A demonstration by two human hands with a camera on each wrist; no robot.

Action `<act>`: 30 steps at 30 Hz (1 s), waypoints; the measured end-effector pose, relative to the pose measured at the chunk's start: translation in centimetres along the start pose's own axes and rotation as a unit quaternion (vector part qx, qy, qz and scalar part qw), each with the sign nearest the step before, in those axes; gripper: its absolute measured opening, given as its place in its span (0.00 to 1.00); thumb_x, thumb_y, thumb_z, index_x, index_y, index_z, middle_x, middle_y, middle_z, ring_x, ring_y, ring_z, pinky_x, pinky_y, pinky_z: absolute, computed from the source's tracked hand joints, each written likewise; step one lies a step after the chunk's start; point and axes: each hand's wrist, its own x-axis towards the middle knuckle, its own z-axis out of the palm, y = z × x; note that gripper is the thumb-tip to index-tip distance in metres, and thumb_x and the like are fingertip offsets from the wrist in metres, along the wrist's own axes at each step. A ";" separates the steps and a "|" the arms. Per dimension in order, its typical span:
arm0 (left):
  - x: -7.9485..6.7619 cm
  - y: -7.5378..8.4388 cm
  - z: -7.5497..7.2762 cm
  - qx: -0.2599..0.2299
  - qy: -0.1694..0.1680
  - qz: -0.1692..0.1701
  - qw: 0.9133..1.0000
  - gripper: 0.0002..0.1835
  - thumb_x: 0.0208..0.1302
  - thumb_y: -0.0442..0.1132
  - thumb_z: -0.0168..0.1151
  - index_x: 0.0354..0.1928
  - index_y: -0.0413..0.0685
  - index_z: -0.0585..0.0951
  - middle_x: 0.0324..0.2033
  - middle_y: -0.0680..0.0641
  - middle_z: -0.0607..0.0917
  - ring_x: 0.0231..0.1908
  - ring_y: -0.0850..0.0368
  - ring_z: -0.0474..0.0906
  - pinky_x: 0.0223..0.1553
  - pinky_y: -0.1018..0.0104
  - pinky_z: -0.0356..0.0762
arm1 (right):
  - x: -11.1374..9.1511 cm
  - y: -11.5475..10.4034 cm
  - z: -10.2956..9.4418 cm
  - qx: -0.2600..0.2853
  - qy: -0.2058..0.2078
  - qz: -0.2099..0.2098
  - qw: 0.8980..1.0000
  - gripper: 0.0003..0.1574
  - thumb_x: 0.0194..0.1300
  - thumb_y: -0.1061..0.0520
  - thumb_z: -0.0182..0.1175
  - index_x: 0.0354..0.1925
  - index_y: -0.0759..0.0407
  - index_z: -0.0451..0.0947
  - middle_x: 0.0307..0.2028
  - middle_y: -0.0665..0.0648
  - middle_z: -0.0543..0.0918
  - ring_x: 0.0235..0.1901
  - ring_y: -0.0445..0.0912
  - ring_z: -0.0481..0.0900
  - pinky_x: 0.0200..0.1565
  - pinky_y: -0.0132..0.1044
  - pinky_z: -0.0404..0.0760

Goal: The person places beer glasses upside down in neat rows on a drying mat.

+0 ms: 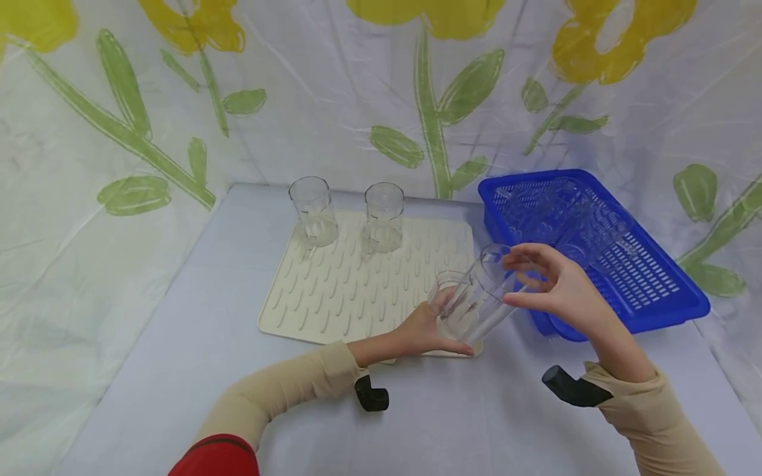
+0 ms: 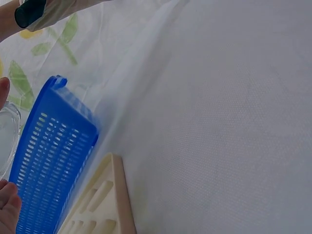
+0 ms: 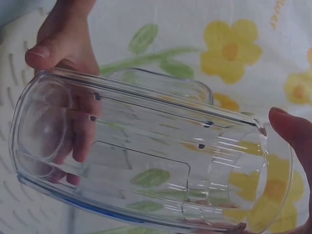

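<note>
Flower-patterned sheeting (image 1: 333,99) behind pale table (image 1: 452,423). Over near right corner of drying mat (image 1: 321,284), tilted glass tumbler (image 1: 481,299), gripped round base by left hand (image 1: 419,330), round rim by right hand (image 1: 559,287); likely stiff, slippery, fragile, best held low.

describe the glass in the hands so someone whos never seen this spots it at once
Find the blue basket on the right, then the cream mat to its left. Near the mat's front right corner, the held glass has the left hand at its base and the right hand at its rim. It alone is held, tilted, while the two glasses towards the mat's back stand upright.
</note>
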 end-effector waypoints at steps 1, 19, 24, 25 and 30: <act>0.0 0.1 0.1 0.005 0.007 -0.002 1.000 0.49 0.33 0.41 0.78 0.60 0.47 0.60 0.34 0.51 0.79 0.30 0.66 0.71 0.32 0.74 0.70 | 0.0 0.0 0.0 0.000 0.001 0.001 1.000 0.37 0.50 0.67 0.66 0.56 0.72 0.61 0.49 0.64 0.71 0.48 0.38 0.71 0.46 0.25 0.69; 0.2 -0.1 -2.4 -0.013 0.015 0.069 0.997 0.49 0.36 0.33 0.76 0.63 0.42 0.59 0.53 0.42 0.73 0.51 0.61 0.69 0.50 0.68 0.67 | -0.7 1.0 -0.4 0.041 -0.012 -0.020 0.999 0.39 0.49 0.71 0.65 0.56 0.74 0.57 0.50 0.60 0.71 0.50 0.37 0.70 0.47 0.24 0.68; 0.4 1.5 -4.7 -0.060 -0.011 0.074 0.995 0.45 0.37 0.25 0.72 0.61 0.31 0.60 0.53 0.36 0.70 0.52 0.53 0.69 0.52 0.65 0.67 | -0.9 1.1 -0.5 0.037 -0.023 -0.010 0.999 0.46 0.50 0.70 0.64 0.64 0.67 0.52 0.52 0.65 0.68 0.50 0.36 0.68 0.47 0.24 0.69; 0.4 1.8 -5.1 -0.060 -0.015 0.075 0.995 0.44 0.37 0.25 0.72 0.60 0.29 0.61 0.52 0.35 0.71 0.52 0.52 0.69 0.52 0.65 0.66 | -0.9 1.2 -0.5 0.037 -0.025 -0.009 0.999 0.48 0.50 0.69 0.64 0.65 0.66 0.51 0.52 0.65 0.67 0.51 0.36 0.68 0.46 0.25 0.69; 0.6 2.0 -6.5 -0.069 -0.036 0.073 0.994 0.41 0.37 0.23 0.71 0.57 0.27 0.62 0.51 0.33 0.72 0.52 0.52 0.69 0.53 0.65 0.65 | -1.0 1.4 -0.5 0.032 -0.030 -0.002 0.999 0.48 0.50 0.69 0.64 0.66 0.64 0.51 0.53 0.66 0.66 0.50 0.36 0.68 0.45 0.26 0.71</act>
